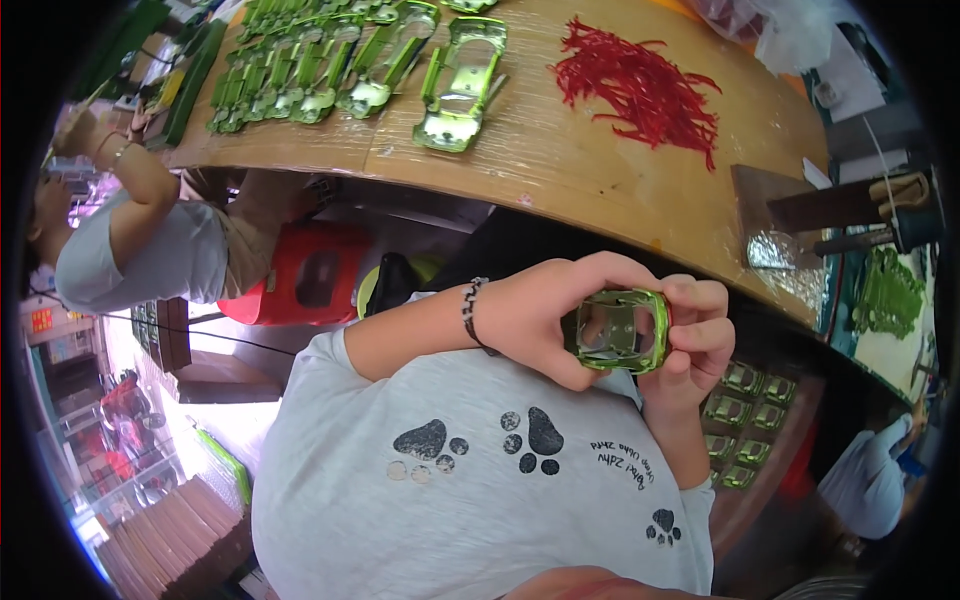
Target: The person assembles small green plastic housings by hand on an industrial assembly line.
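Observation:
In front of my chest I hold a shiny green toy car shell (622,330), tilted so its open frame shows. My left hand (535,318) wraps round its left side, with thumb and fingers on the rim. On its other side my right hand (700,335) pinches the edge with bent fingers. On the table beyond lies a single green car shell (458,90), apart from a packed row of similar shells (290,75). A loose heap of thin red plastic strips (640,85) rests to the right of them.
The wooden table (590,200) has its near edge just beyond my hands. A bench tool with a dark bar (855,243) stands at its right end. Several small green shells (745,410) lie below right. A co-worker (150,240) is at left near a red stool (310,275).

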Motion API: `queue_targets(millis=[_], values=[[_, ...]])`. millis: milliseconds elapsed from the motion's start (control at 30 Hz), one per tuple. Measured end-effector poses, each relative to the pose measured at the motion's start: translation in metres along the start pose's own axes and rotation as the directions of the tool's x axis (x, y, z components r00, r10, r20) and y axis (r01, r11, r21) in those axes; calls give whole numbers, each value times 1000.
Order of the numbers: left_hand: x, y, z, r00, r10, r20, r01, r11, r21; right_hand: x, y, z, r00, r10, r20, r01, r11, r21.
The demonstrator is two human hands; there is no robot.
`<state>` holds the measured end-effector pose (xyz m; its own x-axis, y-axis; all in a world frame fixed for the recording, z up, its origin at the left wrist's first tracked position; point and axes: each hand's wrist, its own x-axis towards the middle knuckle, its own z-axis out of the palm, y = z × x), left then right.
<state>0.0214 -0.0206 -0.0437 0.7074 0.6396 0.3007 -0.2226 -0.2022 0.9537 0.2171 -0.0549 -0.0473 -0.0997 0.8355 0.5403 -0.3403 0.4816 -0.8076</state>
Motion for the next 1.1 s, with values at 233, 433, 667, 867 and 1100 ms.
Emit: queue_targets(millis=[233,433,667,867,1100], values=[[0,-1,0,999,-35,-29,29,980,-196,9,-8,-1,999,-14,29,16,998,-63],[6,-8,6,999,-29,14,32,979,-200,7,-17,-12,996,-1,84,17,982,-186],[7,-15,11,997,-42,-60,31,983,-181,8,-11,-14,997,-28,72,42,981,-191],[7,-12,10,996,-29,-78,21,995,-99,3,-6,-9,995,86,-49,-86,996,-4],[9,-12,12,991,-56,-119,38,989,-143,6,-7,-16,1000,-20,5,20,983,-185]])
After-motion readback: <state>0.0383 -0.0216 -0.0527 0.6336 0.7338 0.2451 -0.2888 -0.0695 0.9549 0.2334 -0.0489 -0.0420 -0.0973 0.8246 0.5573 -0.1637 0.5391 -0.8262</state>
